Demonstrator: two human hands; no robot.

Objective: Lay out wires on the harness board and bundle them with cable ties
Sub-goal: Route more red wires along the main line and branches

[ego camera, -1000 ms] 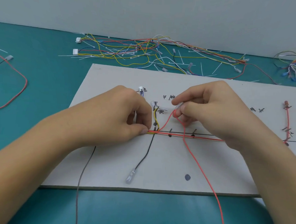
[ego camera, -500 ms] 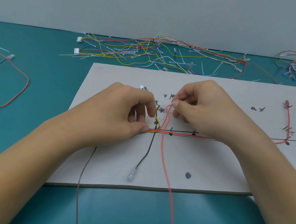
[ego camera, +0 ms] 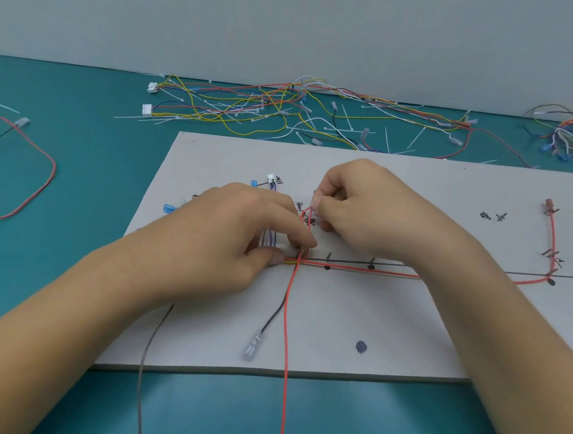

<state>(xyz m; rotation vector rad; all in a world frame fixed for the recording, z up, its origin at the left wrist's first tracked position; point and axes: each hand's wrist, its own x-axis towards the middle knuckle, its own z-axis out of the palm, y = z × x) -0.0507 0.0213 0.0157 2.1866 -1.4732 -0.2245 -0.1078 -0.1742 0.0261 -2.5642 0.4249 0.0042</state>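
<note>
The board (ego camera: 389,321) lies flat on the teal worktop (ego camera: 81,179). The left hand (ego camera: 237,244) has its fingers curled, with thumb and forefinger pinching the bundle (ego camera: 358,269) down at the junction of the drawn lines. The right hand (ego camera: 371,214) pinches the red wire (ego camera: 285,333) between thumb and forefinger just behind that junction. From there the wire runs straight across the board and over its near edge. A black wire (ego camera: 275,312) with a clear terminal (ego camera: 250,347) lies just beside it. Loose wires (ego camera: 284,113) lie at the back of the worktop.

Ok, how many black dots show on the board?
4 dots: two on the line, one near the board's front edge, one far right. The hands may hide more.
</note>
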